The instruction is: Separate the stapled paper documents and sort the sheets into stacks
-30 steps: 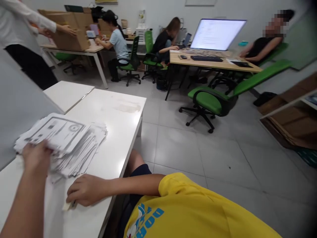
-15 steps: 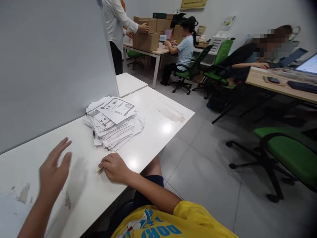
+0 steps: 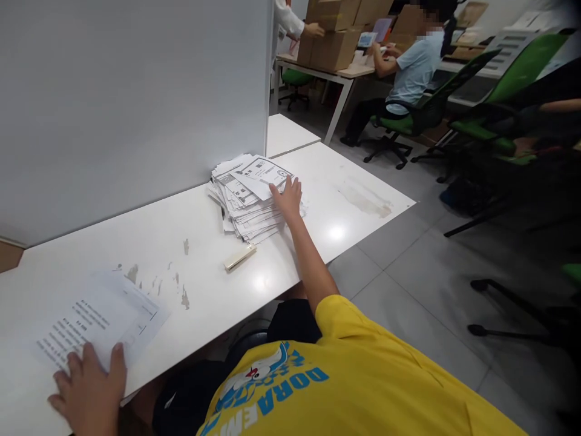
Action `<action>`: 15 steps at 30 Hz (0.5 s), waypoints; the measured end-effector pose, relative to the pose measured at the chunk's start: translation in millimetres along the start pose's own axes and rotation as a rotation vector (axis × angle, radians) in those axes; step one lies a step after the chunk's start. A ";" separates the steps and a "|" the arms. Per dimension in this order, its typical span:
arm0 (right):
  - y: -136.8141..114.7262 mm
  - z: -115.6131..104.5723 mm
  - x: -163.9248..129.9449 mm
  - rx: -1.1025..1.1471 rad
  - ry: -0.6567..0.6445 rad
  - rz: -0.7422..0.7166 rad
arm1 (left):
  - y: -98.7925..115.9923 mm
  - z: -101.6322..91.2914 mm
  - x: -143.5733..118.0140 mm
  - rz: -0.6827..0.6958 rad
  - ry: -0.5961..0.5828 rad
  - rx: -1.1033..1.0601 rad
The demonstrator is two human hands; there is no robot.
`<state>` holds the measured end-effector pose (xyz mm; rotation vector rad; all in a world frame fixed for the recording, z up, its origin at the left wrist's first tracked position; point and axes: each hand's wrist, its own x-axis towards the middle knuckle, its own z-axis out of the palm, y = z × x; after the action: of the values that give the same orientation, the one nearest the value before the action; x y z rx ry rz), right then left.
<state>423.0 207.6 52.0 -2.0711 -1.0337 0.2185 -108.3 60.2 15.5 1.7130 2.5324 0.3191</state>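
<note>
My left hand [image 3: 91, 387] lies with its fingers spread at the near edge of some printed sheets [image 3: 95, 315] at the lower left of the table. Over the right side of a tall, untidy stack of papers [image 3: 254, 212], my right hand [image 3: 288, 197] is stretched out with the fingers apart. Its fingertips are at the top sheet; whether they press on it I cannot tell. A slim cream-coloured object [image 3: 240, 257], possibly a stapler, rests on the table in front of the stack, with neither hand on it.
A grey-white partition [image 3: 136, 109] rises along the back of the white table [image 3: 200, 260]. Brown stains mark the tabletop. Beyond are a seated person [image 3: 413, 72], a standing person's hand [image 3: 313, 29] at cardboard boxes [image 3: 331, 45], and green chairs [image 3: 517, 72].
My right hand has let go of the cream object and moved out to the paper stack. My left hand has come down onto the printed sheets. The view has swung left and down.
</note>
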 end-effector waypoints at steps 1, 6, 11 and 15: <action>-0.7 2.5 6.7 -0.007 -0.044 0.037 | 4.5 -1.0 1.1 -0.011 0.012 0.009; -9.2 28.1 -3.5 -0.005 -0.053 -0.033 | 10.4 -5.2 -0.5 0.057 0.104 -0.041; -13.5 41.3 -16.1 -0.027 0.053 -0.140 | 7.3 -0.7 -5.5 0.107 0.151 -0.124; -14.2 42.2 -21.1 -0.019 0.076 -0.273 | 4.4 2.3 2.2 0.156 0.062 -0.116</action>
<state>381.1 221.5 30.1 -1.9135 -1.2598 -0.0090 -104.8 64.2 14.3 1.8864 2.3729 0.5259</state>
